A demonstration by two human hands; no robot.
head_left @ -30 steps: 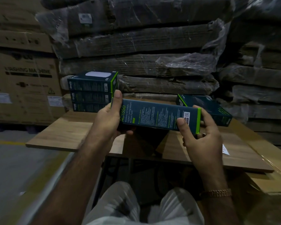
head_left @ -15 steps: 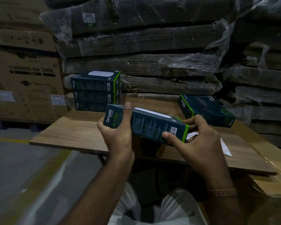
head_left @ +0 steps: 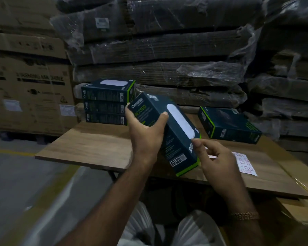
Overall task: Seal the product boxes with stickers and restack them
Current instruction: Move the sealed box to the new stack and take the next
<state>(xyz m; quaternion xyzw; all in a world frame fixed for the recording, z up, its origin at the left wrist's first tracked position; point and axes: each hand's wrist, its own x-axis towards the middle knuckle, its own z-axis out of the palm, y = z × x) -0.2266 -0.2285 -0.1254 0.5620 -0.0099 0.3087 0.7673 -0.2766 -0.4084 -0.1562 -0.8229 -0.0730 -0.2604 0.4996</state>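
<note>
My left hand (head_left: 146, 134) grips a dark blue product box with green edges (head_left: 174, 139), held tilted above the wooden table (head_left: 89, 148), its far end raised to the left. My right hand (head_left: 215, 160) is at the box's lower right end, thumb and fingertips touching its edge. A stack of three like boxes (head_left: 107, 102) stands at the table's back left. One more box (head_left: 228, 125) lies flat at the back right. A white sticker sheet (head_left: 245, 164) lies on the table, partly hidden by my right hand.
Shrink-wrapped stacks of flat cardboard (head_left: 158, 68) rise right behind the table. Large washing machine cartons (head_left: 28, 89) stand to the left. A cardboard carton (head_left: 302, 206) sits at the right of the table. Grey floor with a yellow line (head_left: 11, 151) lies to the left.
The held box has turned from lying level to a steep tilt, its white-window face now up. My left hand shifted its hold to the upper end; my right hand slid to the lower edge.
</note>
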